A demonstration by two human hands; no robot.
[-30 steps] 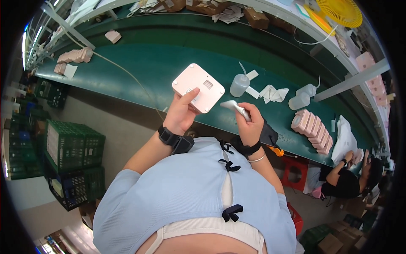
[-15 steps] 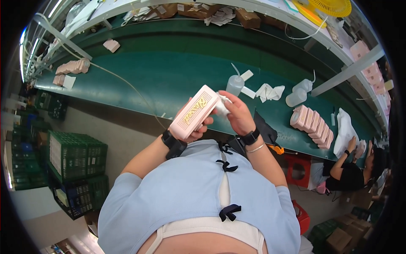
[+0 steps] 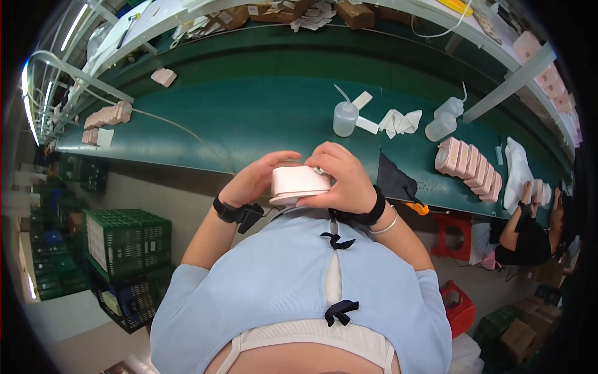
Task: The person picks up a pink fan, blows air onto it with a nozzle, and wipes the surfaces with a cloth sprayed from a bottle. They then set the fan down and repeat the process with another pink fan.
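A pink box-shaped case [image 3: 300,181] with rounded edges is held in front of my chest, a flat lip along its lower side. My right hand [image 3: 346,177] grips its right end, thumb below and fingers over the top. A small white scrap of cloth [image 3: 319,170] peeks out by those fingers. At the case's left end is my left hand [image 3: 250,179], its fingers stretched out above the case; whether the palm touches is unclear. The grille and gold lettering seen earlier are out of sight.
On the green bench [image 3: 249,124] stand a squeeze bottle [image 3: 345,119], two more bottles [image 3: 441,126], a white cloth [image 3: 400,123] and a row of pink cases [image 3: 468,168]. Green crates [image 3: 128,243] stand at left. A co-worker [image 3: 529,227] sits at right near a red stool [image 3: 458,310].
The pink case has been turned, its lettered face no longer toward me. My left hand's fingers have straightened, while the right hand has moved from wiping distance onto the case's right end.
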